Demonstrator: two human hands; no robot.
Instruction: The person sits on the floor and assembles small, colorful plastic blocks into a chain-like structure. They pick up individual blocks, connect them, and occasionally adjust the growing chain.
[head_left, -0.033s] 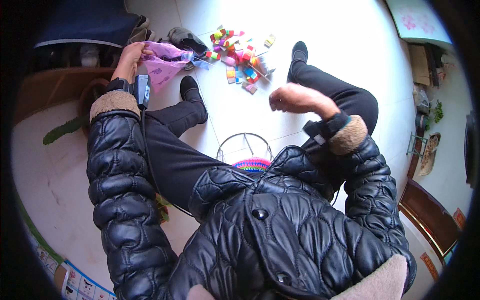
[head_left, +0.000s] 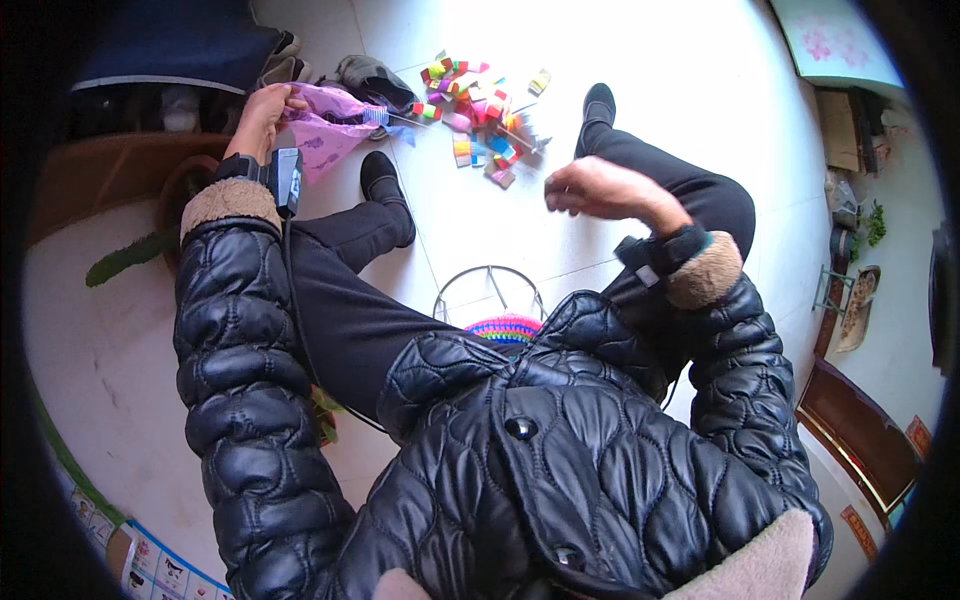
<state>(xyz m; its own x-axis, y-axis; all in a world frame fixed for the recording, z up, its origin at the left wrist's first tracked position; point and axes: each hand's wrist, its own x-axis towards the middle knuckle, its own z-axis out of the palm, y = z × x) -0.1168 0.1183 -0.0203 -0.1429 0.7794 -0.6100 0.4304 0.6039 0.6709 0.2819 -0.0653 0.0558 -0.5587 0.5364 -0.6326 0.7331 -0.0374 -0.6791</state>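
At the upper left, my left hand point(head_left: 265, 108) grips the edge of a thin pink plastic bag point(head_left: 325, 150), which hangs open toward the right. Against the bag's right side is a small blue-and-white striped piece point(head_left: 376, 116). A heap of small colourful pieces point(head_left: 490, 105), in red, yellow, blue, orange and pink, lies on the floor past my feet. My right hand point(head_left: 612, 195) hovers above the floor between the heap and my right knee, fingers curled inward. Whether anything is in those fingers is hidden. A thin rod-like line point(head_left: 520, 140) shows at the heap's near edge, partly blurred.
Dark crumpled shoes point(head_left: 372, 82) lie beyond the bag. Between my legs is a round metal stool frame point(head_left: 490, 268) with a knitted-looking cover point(head_left: 505, 328). A potted cactus point(head_left: 125, 260) stands at left, by a wooden cabinet point(head_left: 120, 175). My shoes point(head_left: 383, 180) flank the heap.
My right hand has shifted slightly to the right, away from the heap. The left hand and the pink bag stay nearly still.
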